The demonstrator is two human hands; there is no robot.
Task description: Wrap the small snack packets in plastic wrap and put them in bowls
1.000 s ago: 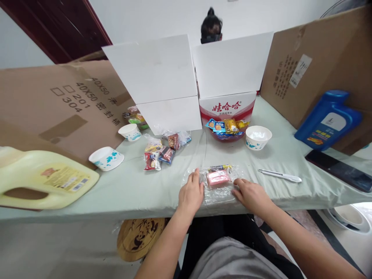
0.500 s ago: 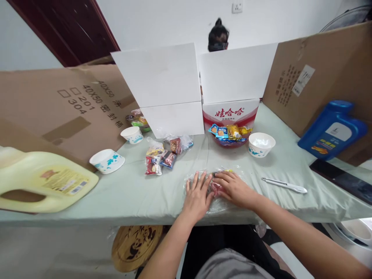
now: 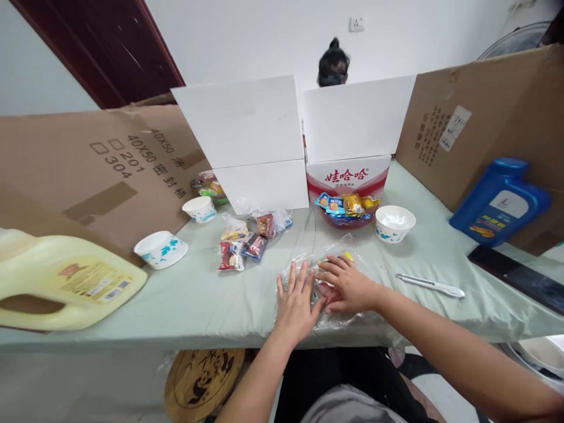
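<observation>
My left hand (image 3: 294,306) lies flat with fingers spread on a clear plastic bag (image 3: 348,321) near the table's front edge. Beside it, my right hand (image 3: 351,289) rests palm down on the same bag, its fingers apart and slightly bent. Between the two hands a pinkish-red wrapped item (image 3: 327,291) shows through the plastic. A bit of yellow wrapping (image 3: 349,257) sticks out past my right fingertips. What lies under both palms is hidden. Several small snack packets (image 3: 231,256) are grouped ahead and left of my hands.
A red bowl (image 3: 369,221) of snack packets stands before a white carton (image 3: 348,170), with a paper bowl (image 3: 394,231) beside it. A slim white tool (image 3: 430,286), a phone (image 3: 515,276) and a blue bottle (image 3: 500,202) are right. Left are a yellow jug (image 3: 97,288) and paper bowls (image 3: 162,249).
The view has shifted slightly, so the whole scene sits a little lower. Both hands stay on the plastic bag, and my right fingers have moved a little over it.
</observation>
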